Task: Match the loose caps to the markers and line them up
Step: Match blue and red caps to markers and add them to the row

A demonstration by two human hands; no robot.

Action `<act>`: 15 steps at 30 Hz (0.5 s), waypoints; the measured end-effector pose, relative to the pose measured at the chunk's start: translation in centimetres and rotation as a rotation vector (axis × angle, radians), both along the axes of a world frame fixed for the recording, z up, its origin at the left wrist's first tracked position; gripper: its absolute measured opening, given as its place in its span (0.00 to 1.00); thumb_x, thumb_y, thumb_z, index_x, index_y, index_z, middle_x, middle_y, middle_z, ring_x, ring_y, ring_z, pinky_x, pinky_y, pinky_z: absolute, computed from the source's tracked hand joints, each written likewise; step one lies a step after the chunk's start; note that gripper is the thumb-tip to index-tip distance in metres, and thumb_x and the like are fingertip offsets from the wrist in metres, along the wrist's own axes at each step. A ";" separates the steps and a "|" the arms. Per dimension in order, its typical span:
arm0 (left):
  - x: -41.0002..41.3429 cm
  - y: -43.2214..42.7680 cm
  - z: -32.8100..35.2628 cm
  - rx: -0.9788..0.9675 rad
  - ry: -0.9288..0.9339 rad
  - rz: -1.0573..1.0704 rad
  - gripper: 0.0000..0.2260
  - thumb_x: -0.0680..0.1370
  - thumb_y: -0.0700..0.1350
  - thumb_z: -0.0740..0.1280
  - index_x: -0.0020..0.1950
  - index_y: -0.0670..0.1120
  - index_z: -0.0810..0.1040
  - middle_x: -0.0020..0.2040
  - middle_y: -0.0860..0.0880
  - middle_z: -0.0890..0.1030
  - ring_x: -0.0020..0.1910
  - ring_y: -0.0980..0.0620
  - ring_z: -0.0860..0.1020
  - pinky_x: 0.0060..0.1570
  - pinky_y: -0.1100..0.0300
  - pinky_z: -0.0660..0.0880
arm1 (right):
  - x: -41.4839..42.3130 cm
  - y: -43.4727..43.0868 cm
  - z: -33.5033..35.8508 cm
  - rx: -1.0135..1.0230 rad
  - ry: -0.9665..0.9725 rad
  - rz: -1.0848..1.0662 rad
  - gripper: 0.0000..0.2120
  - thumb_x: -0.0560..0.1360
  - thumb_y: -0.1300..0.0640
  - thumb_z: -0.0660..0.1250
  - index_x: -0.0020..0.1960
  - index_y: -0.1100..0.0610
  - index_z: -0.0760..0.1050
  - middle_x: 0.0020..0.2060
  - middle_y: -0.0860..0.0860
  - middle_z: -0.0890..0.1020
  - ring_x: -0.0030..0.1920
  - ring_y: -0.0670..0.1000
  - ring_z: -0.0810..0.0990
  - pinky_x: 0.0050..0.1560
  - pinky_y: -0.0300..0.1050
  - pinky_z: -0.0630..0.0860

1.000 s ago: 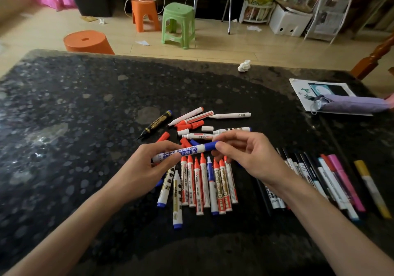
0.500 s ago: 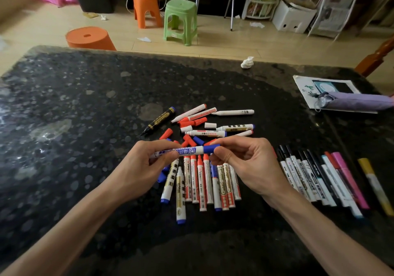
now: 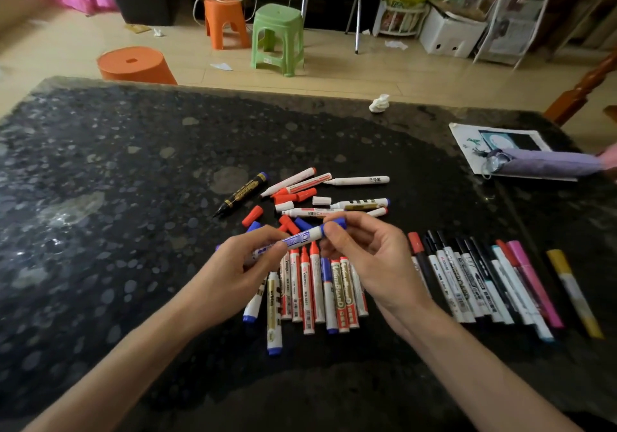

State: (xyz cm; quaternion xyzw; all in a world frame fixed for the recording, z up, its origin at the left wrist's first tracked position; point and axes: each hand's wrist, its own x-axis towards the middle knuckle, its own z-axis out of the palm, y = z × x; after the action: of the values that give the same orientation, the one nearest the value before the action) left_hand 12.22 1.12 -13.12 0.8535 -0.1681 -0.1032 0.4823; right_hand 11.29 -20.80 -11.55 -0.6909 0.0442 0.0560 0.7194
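My left hand (image 3: 245,266) grips the barrel of a white marker with blue print (image 3: 297,241), held above the table. My right hand (image 3: 364,251) pinches the blue cap (image 3: 334,224) on that marker's right end. Below the hands a row of capped red and blue markers (image 3: 314,293) lies side by side. Behind the hands lie loose red caps (image 3: 252,215), blue caps (image 3: 302,224), a white cap (image 3: 321,200) and several uncapped markers (image 3: 359,180). A black marker (image 3: 242,198) lies to the left of them.
A second row of black, white, pink and yellow pens (image 3: 484,284) lies at the right on the dark stone table (image 3: 100,198). A purple pouch (image 3: 547,164) on a paper sits far right. A crumpled tissue (image 3: 379,103) lies at the far edge. Stools stand on the floor beyond.
The held marker has tilted, its capped end now higher and farther right. My right hand's fingers stay on the blue cap. Both hands sit slightly lower over the row.
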 end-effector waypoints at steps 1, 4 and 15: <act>0.0 0.1 0.0 0.024 -0.007 -0.018 0.10 0.83 0.53 0.61 0.60 0.58 0.80 0.44 0.63 0.81 0.41 0.60 0.81 0.38 0.65 0.75 | -0.2 0.1 -0.2 0.008 0.016 0.014 0.08 0.78 0.57 0.73 0.56 0.56 0.84 0.47 0.53 0.88 0.50 0.52 0.88 0.53 0.46 0.83; 0.0 1.3 -0.2 0.078 -0.030 -0.053 0.14 0.81 0.61 0.60 0.59 0.60 0.80 0.45 0.55 0.83 0.42 0.52 0.82 0.40 0.56 0.78 | -0.4 0.2 -0.5 -0.069 -0.020 0.106 0.09 0.78 0.57 0.73 0.56 0.57 0.84 0.47 0.51 0.88 0.49 0.50 0.88 0.52 0.42 0.83; 1.6 4.2 0.1 -0.211 0.220 0.013 0.35 0.68 0.80 0.62 0.47 0.49 0.84 0.30 0.53 0.65 0.27 0.57 0.63 0.25 0.66 0.62 | 2.5 -5.9 1.0 -0.366 -0.250 -0.010 0.04 0.78 0.58 0.74 0.52 0.52 0.85 0.43 0.48 0.88 0.43 0.46 0.86 0.48 0.39 0.81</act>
State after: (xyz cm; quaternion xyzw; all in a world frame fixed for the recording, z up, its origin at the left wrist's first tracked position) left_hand 13.82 5.33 -13.04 0.7828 -0.1185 -0.1748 0.5854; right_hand 13.79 -26.69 -10.54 -0.8112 -0.0324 -0.0425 0.5823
